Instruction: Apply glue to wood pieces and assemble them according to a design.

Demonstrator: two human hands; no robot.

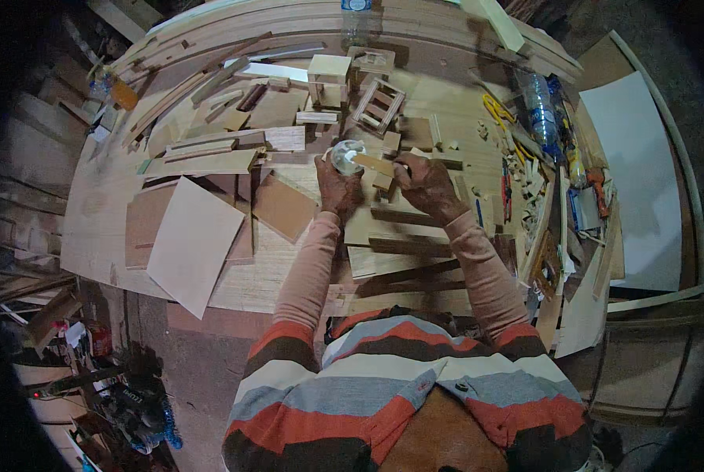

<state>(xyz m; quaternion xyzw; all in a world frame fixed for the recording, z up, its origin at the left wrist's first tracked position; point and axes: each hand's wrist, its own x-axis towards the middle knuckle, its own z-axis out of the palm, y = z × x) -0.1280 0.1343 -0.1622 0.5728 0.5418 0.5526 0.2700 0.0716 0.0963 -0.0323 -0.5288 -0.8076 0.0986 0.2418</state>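
My left hand (339, 190) is wrapped round a small clear round container (347, 155) with something whitish inside. Between the fingers of my right hand (430, 187) is a flat strip of wood (375, 164), its far end over the container's mouth; I cannot tell whether it dips in. Small wood blocks (391, 143) lie just beyond the strip. Farther off stand a small box-like wooden piece (328, 71) and an open wooden frame (379, 106). Lengths of wood (409, 244) lie below my right hand.
The pale worktable (92, 208) carries thin boards (197, 244) and stacked strips (210, 151) on the left. To the right are yellow-handled scissors (497, 108), a plastic bottle (541, 110), an orange-handled tool (598, 189) and wood scraps. Another bottle (356, 30) stands at the far edge.
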